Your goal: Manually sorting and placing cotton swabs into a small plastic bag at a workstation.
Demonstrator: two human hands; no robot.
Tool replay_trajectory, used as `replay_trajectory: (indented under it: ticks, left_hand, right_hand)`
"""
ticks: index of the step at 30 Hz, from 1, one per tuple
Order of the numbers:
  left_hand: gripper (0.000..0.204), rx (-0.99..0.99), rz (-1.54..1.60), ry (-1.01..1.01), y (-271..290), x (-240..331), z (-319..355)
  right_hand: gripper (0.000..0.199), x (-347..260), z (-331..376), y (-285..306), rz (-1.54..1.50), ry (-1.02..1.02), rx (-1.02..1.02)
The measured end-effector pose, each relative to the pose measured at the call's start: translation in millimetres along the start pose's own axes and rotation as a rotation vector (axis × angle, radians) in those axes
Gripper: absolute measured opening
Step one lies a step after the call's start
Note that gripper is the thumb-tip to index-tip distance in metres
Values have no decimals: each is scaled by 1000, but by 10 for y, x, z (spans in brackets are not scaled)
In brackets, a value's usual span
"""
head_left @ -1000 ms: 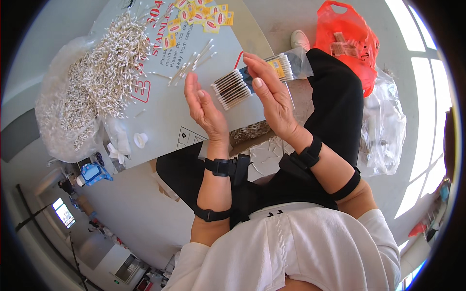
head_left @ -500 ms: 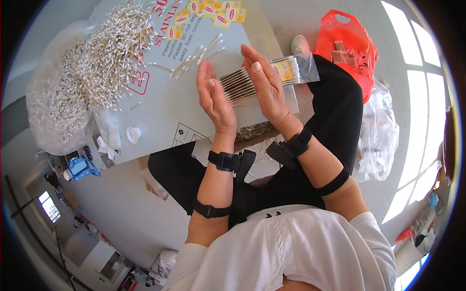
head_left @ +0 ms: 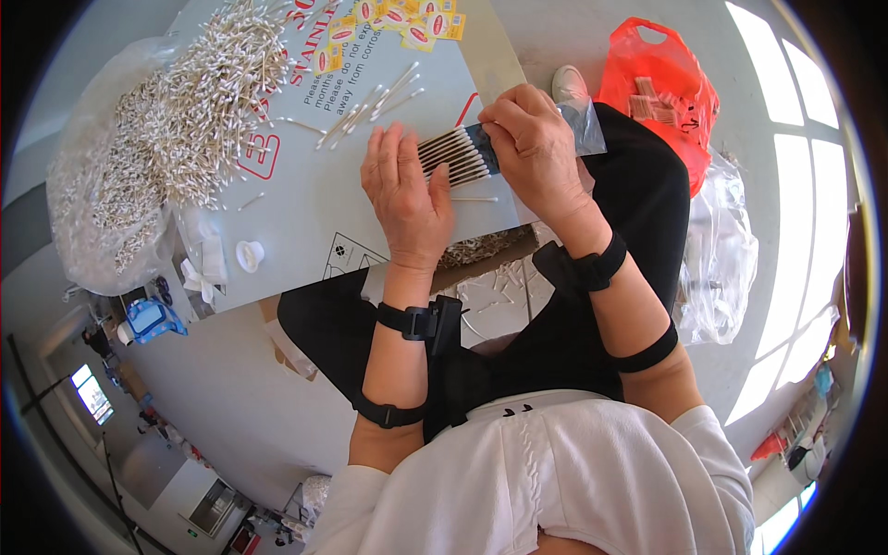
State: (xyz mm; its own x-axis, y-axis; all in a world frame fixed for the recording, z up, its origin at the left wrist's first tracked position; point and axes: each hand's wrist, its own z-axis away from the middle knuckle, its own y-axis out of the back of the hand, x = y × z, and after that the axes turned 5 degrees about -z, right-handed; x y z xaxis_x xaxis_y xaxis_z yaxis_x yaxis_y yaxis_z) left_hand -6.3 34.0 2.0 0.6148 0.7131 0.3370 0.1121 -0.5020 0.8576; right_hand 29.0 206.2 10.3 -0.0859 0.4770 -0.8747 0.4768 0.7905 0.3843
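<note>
A row of white-tipped cotton swabs (head_left: 455, 155) lies side by side on the grey table. Across its left end rests my left hand (head_left: 407, 199), fingers stretched out and thumb against the near side. At the right end, my right hand (head_left: 535, 153) is closed, its thumb and fingertips pinching what looks like the mouth of a clear plastic bag. A clear bag end (head_left: 585, 129) sticks out beyond this hand, which hides the middle. One loose swab (head_left: 476, 199) lies just below the row.
Many swabs (head_left: 208, 102) are heaped at the left, spilling from a clear bag (head_left: 79, 194). Several yellow labels (head_left: 416, 35) and loose swabs (head_left: 396, 91) lie farther back. A red bag (head_left: 680, 69) with small packs sits right, near a clear bag (head_left: 717, 259).
My right hand has turned from an upright, flat pose into a pinch at the row's right end. My left hand has rolled over the swabs, and the yellow label beside them is now hidden.
</note>
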Motion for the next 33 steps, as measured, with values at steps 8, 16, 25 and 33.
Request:
replay_trajectory:
  ticks: [8, 16, 25, 33]
  left_hand:
    - [22, 46, -54, 60, 25, 47, -27]
    - [15, -48, -68, -20, 7, -82, -394]
    - [15, -160, -41, -98, -3, -140, -460]
    - [15, -208, -82, -192, -3, -157, -494]
  right_hand:
    - [6, 42, 31, -8, 197, 156, -73]
    - [11, 43, 8, -20, 199, 85, -8]
    - [3, -101, 112, 18, 8, -116, -62]
    - [8, -96, 194, -24, -222, -317, -94]
